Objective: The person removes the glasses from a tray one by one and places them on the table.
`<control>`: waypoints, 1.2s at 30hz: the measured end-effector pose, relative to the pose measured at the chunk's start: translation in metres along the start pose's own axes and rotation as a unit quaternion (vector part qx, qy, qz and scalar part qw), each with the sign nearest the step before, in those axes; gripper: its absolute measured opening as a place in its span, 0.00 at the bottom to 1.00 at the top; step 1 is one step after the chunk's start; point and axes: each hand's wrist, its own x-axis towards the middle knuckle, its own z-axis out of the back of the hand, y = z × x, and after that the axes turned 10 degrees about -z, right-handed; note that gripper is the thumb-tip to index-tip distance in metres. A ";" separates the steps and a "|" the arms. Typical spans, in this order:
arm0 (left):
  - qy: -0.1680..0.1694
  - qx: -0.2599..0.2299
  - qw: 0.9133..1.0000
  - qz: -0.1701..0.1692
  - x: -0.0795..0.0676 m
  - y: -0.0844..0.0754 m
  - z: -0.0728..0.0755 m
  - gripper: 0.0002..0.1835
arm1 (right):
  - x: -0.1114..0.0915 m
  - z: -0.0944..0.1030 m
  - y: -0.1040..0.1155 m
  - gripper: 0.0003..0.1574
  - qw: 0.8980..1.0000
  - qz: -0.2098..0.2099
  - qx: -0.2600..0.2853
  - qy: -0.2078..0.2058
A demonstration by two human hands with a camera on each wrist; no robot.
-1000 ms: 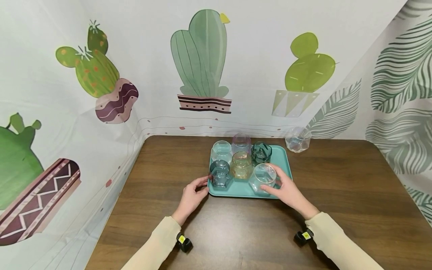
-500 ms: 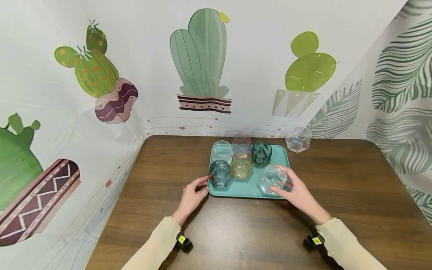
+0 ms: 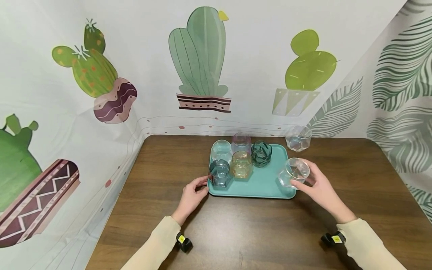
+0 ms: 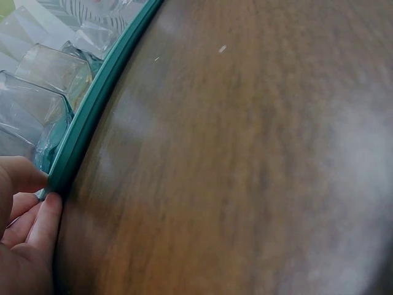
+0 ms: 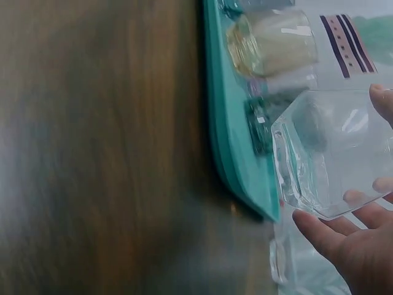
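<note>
A clear drinking glass [image 3: 287, 175] is held in my right hand [image 3: 320, 189], thumb on the near side and fingers round the far side. It is over the right end of a teal tray [image 3: 260, 187], and the right wrist view shows its faceted base raised off the tray. My left hand [image 3: 191, 195] pinches the tray's left front corner between thumb and fingers. On the tray stand a blue-grey glass [image 3: 220, 174], an amber glass [image 3: 241, 167], a clear glass [image 3: 221, 150], a purple-tinted glass [image 3: 241, 141] and a dark green glass [image 3: 261, 154].
Another clear glass [image 3: 298, 139] stands on the brown wooden table [image 3: 236, 232], beyond the tray's back right corner. A cloth printed with cacti and leaves [image 3: 145, 56] hangs behind the table and along its sides.
My right hand has carried the clear glass rightward and up, from beside the amber glass to the tray's right end. The left hand and the tray have stayed put.
</note>
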 end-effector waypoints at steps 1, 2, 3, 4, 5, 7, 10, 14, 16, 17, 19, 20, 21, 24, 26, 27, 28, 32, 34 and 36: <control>0.001 0.000 1.000 0.001 0.000 0.000 0.000 0.20 | 0.000 0.004 0.000 0.48 1.000 0.001 0.003 -0.005; 0.001 0.000 1.000 0.003 0.000 0.000 0.000 0.20 | 0.001 0.007 0.000 0.48 1.000 0.002 0.006 -0.011; 0.002 0.001 1.000 0.004 0.000 -0.001 0.000 0.20 | 0.001 0.010 -0.001 0.48 1.000 0.003 0.007 -0.017; 0.002 0.002 1.000 0.006 0.000 -0.001 0.000 0.20 | 0.001 0.014 -0.001 0.48 1.000 0.004 0.008 -0.022; 0.003 0.002 1.000 0.007 0.000 -0.002 0.000 0.20 | 0.001 0.017 -0.001 0.47 1.000 0.005 0.012 -0.028; 0.003 0.003 1.000 0.010 0.000 -0.003 0.000 0.20 | 0.002 0.023 -0.002 0.47 0.999 0.007 0.017 -0.038; 0.002 0.004 1.000 0.009 0.000 -0.003 0.000 0.20 | 0.003 0.032 -0.003 0.47 0.999 0.009 0.016 -0.050; 0.000 0.005 1.000 0.003 0.000 -0.002 0.000 0.20 | 0.006 0.045 -0.009 0.47 0.998 0.002 0.015 -0.060; -0.002 0.002 1.000 0.000 -0.001 -0.001 0.000 0.20 | 0.007 0.051 -0.013 0.46 0.998 -0.003 0.020 -0.064; -0.002 0.002 1.000 -0.001 -0.001 0.000 0.000 0.20 | 0.008 0.054 -0.015 0.46 0.997 -0.004 0.024 -0.067; -0.003 0.001 1.000 -0.001 -0.001 -0.001 0.000 0.20 | 0.009 0.059 -0.019 0.46 0.997 -0.009 0.021 -0.073; -0.003 0.000 1.000 -0.002 -0.001 -0.001 0.000 0.20 | 0.011 0.062 -0.020 0.45 0.997 -0.010 0.019 -0.077; -0.002 0.001 1.000 -0.002 -0.001 -0.002 0.000 0.20 | 0.012 0.064 -0.022 0.45 0.997 -0.011 0.017 -0.081; 0.000 0.003 1.000 0.001 -0.001 -0.003 0.000 0.20 | 0.016 0.071 -0.027 0.43 0.996 -0.020 0.006 -0.091; 0.001 0.003 1.000 0.003 -0.001 -0.003 0.000 0.20 | 0.018 0.075 -0.029 0.42 0.995 -0.028 0.005 -0.099; 0.001 0.003 1.000 0.003 -0.001 -0.003 0.000 0.20 | 0.019 0.077 -0.031 0.41 0.994 -0.034 0.001 -0.102; 0.001 0.003 1.000 0.003 -0.001 -0.003 0.000 0.20 | 0.021 0.079 -0.032 0.41 0.994 -0.040 -0.004 -0.104; 0.001 -0.001 1.000 0.001 -0.001 -0.003 0.001 0.20 | 0.026 0.087 -0.035 0.43 0.991 -0.064 -0.030 -0.112; 0.001 -0.002 1.000 -0.002 -0.001 -0.003 0.001 0.21 | 0.030 0.091 -0.038 0.44 0.990 -0.075 -0.043 -0.116; 0.000 -0.002 1.000 -0.006 -0.001 -0.002 0.001 0.21 | 0.035 0.094 -0.040 0.46 0.988 -0.086 -0.054 -0.119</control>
